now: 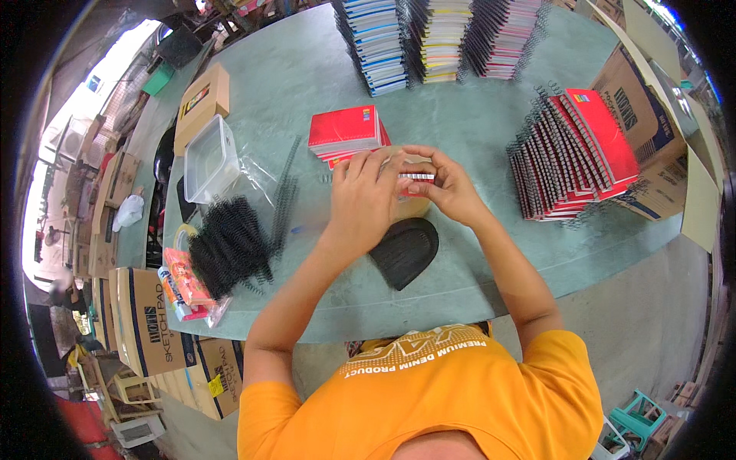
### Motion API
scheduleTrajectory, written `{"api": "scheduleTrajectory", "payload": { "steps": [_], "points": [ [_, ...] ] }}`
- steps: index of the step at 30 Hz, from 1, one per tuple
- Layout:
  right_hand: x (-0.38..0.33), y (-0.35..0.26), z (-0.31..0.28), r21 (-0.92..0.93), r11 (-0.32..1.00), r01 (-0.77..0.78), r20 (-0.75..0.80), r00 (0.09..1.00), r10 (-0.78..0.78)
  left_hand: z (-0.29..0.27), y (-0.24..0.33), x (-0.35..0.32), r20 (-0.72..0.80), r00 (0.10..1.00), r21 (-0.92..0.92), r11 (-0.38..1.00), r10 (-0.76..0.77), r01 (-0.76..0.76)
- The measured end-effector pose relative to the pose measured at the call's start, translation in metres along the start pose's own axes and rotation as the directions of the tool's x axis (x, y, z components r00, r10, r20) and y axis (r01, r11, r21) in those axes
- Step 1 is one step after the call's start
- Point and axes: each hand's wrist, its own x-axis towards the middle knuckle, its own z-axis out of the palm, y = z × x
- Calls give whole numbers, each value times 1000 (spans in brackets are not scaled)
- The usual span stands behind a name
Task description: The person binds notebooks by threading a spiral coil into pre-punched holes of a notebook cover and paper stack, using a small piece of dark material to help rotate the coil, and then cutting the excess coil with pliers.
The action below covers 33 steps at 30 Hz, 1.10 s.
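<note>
My left hand (364, 192) and my right hand (454, 192) meet above the middle of the table, both with fingers curled in. Between them is a small red notebook (418, 176), mostly hidden; a white edge with a row of dark marks shows by the right fingertips. Just beyond the left hand lies a stack of red-covered pads (345, 129) with no coil in view. Below the hands rests a flat black rounded piece (406, 251), beside a tan object (412, 207) partly covered by the hands. A pile of black spiral coils (230, 244) lies to the left.
Bound red notebooks (571, 157) are stacked at the right, against an open carton (652, 123). Taller stacks of spiral notebooks (441, 42) stand at the far side. Leftward are a clear plastic tub (211, 161), a brown box (203, 106) and colourful packets (186, 280). Cartons (142, 322) stand below the table's left edge.
</note>
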Motion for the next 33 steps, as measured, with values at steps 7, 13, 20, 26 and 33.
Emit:
{"api": "scheduleTrajectory", "payload": {
  "steps": [7,13,20,26,33],
  "points": [
    [-11,24,-20,-392,918,-65,5,997,72,21,-7,6,124,992,-207,978,34,-8],
    [-12,48,-33,-384,922,-53,-16,999,51,32,0,11,131,989,-317,948,71,-26],
    [-18,35,-11,-542,841,4,-132,987,-89,36,2,11,104,995,-310,950,-9,41],
    [-19,18,-21,-735,657,169,-39,956,-290,7,-25,-3,246,957,78,987,-154,139],
    [-31,-41,19,-933,330,145,168,985,41,-12,-16,-12,230,972,-37,998,-42,52]
  ]
}}
